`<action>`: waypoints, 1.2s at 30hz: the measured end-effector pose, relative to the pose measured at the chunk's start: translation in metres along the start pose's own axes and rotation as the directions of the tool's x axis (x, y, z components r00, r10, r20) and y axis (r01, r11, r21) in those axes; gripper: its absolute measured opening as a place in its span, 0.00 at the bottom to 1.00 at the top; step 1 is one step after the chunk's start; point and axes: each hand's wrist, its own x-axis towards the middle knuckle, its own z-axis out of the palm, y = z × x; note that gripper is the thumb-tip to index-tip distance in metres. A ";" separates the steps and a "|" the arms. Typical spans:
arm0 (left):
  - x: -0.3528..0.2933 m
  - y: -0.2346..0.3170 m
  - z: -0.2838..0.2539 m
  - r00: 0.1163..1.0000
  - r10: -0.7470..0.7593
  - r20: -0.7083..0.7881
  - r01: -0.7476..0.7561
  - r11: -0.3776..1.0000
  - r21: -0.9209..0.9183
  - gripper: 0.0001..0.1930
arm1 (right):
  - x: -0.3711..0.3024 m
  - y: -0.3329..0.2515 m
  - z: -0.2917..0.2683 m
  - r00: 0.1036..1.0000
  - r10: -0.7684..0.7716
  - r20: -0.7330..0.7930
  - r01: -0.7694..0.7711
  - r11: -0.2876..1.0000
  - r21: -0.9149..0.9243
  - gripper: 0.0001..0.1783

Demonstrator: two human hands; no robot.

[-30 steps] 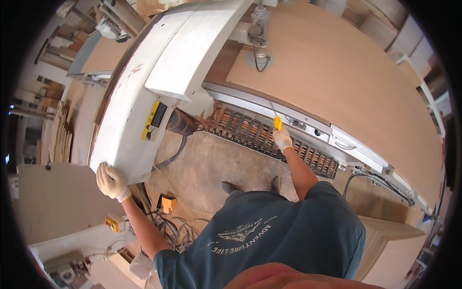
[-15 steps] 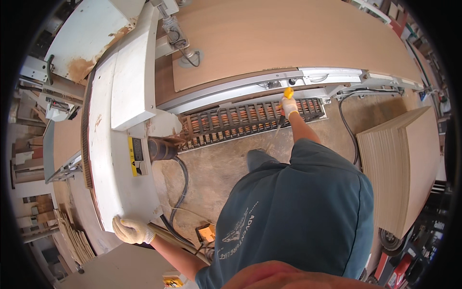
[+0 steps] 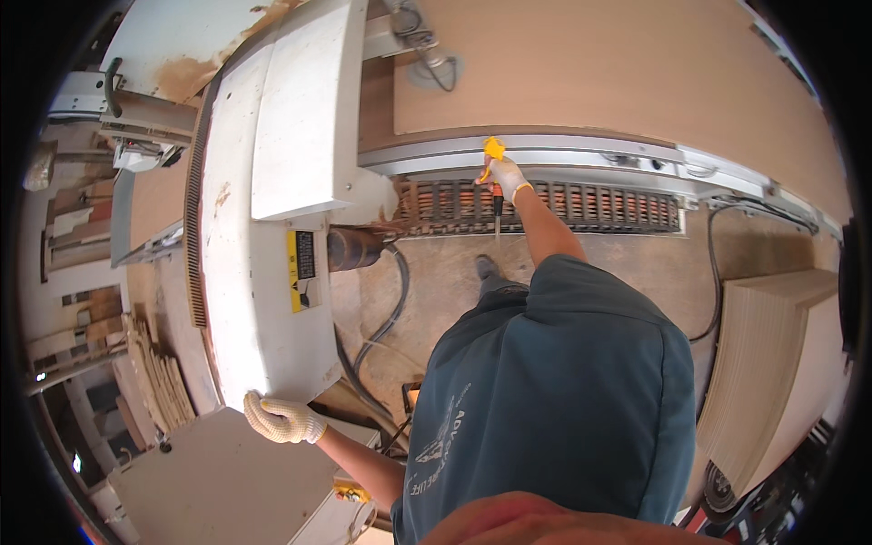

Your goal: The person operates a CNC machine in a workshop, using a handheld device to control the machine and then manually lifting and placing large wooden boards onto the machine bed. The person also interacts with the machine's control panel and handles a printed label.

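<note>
Head | right hand (image 3: 507, 176) holds yellow piece (image 3: 493, 148), black-orange tool (image 3: 498, 207) (slim shaft)

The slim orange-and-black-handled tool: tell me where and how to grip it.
Probably by its orange-and-black handle, wrapped around from the upper right: it looks thicker than the metal shaft, which points toward the picture's lower edge, and the white-gloved right hand is on that side.

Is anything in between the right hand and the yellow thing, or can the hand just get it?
Nothing visible is in between: the right hand already has the yellow thing, which sticks out above it. A dark handle shows below the hand, so that isn't between them either.
</note>
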 end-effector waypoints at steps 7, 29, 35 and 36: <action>-0.003 -0.003 0.008 0.998 -0.065 0.015 0.064 0.994 0.087 0.17 | 0.024 0.017 0.089 0.921 0.219 0.323 -0.096 0.929 -0.357 0.10; -0.011 -0.062 0.030 1.000 -0.008 0.001 0.008 0.947 -0.322 0.06 | -0.039 0.058 -0.119 0.792 -0.129 -0.596 0.142 0.990 -0.025 0.06; -0.024 -0.096 0.040 0.994 0.099 -0.045 -0.109 0.895 -0.434 0.08 | -0.042 0.081 0.001 0.844 -0.141 -0.517 0.079 0.987 -0.140 0.09; -0.025 -0.100 0.043 0.995 0.089 -0.052 -0.103 0.896 -0.433 0.08 | -0.043 0.085 0.008 0.891 -0.144 -0.430 0.071 0.981 -0.181 0.09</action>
